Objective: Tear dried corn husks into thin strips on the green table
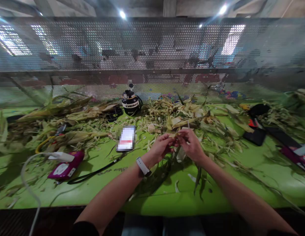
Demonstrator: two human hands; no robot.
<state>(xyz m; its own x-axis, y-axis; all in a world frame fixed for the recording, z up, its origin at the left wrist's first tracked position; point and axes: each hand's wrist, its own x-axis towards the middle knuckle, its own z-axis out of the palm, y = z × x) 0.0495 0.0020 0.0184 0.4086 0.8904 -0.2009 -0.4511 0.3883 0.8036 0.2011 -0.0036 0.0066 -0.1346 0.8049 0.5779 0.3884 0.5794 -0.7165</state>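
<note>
My left hand [160,148], with a pale watch strap [143,166] on its wrist, and my right hand [193,146] meet in front of me above the green table. Fingers of both are closed in a pinch around a small strip of dry corn husk [175,134]; the fingertips partly hide it. Just below them shows a whitish piece of husk [180,154]. Beyond my hands spreads a heap of loose corn husks [184,114]. To the left of my left hand lies a phone [126,139] with its screen lit, a black strap [98,173] trailing from it.
A black jug [131,103] stands at the back against a perforated metal screen [152,46]. More husks [76,113] cover the left. A purple device [66,167] with a white cable [26,183] lies front left. Dark phone-like objects [255,135] lie at right.
</note>
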